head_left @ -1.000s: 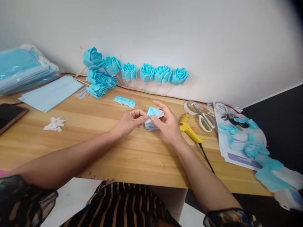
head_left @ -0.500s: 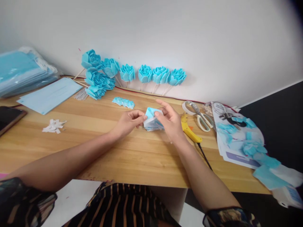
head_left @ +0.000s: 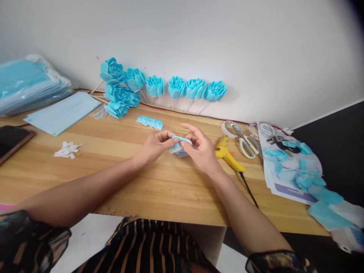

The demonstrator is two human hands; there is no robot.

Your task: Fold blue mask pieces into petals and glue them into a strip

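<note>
Between my two hands is a small folded piece of light-blue fabric [head_left: 182,139], its top edge bent over. My left hand [head_left: 159,144] pinches its left end between thumb and fingers. On the right end, the thumb and fingers of my right hand [head_left: 200,148] are closed, with the index finger raised. Under the piece lies a small stack of pale-blue fabric squares [head_left: 178,152], partly covered by my hands. A strip of folded blue petals [head_left: 150,122] rests on the table just beyond my left hand. The yellow glue gun [head_left: 229,157] lies right of my right hand.
Several blue fabric flowers on sticks [head_left: 176,88] lean on the wall. Scissors [head_left: 247,144] and a tape roll [head_left: 227,129] lie right, near printed sheets [head_left: 280,191] with blue scraps. Left are pale-blue sheets [head_left: 64,113], white clippings [head_left: 67,150], a phone [head_left: 14,138] and a plastic-wrapped pack [head_left: 31,85].
The blue piece, its face visible before, is now folded over into a narrow band. My right thumb has come closer to the left one. The whole view has shifted slightly.
</note>
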